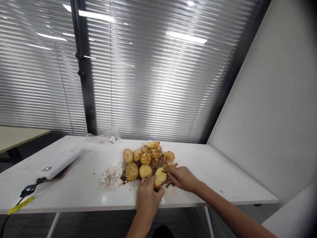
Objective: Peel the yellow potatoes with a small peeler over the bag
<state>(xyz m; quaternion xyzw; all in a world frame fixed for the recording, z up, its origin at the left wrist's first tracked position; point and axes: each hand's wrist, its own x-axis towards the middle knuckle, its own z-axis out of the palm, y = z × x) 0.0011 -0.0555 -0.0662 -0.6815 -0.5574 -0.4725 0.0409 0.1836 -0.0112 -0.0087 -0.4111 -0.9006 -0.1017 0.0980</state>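
A partly peeled potato (pixel 160 177) shows a pale yellow face over the front edge of a heap of peelings (pixel 158 162). My left hand (pixel 148 190) is closed around its near left side. From the right, my right hand (pixel 182 177) grips a small, thin, dark tool (pixel 164 171) whose tip lies against the potato; whether it is a peeler or a knife is too small to tell. Several potatoes, among them a round brown one (pixel 132 171) and a yellow one (pixel 145 171), sit just beyond my left hand.
Crumpled white tissue (pixel 112 176) lies left of the potatoes on the white table (pixel 198 195). A clear plastic bag (pixel 105 135) with a label is at the back. At left stands a white box-like object (pixel 61 162), near a black cable with a yellow tag (pixel 21 205).
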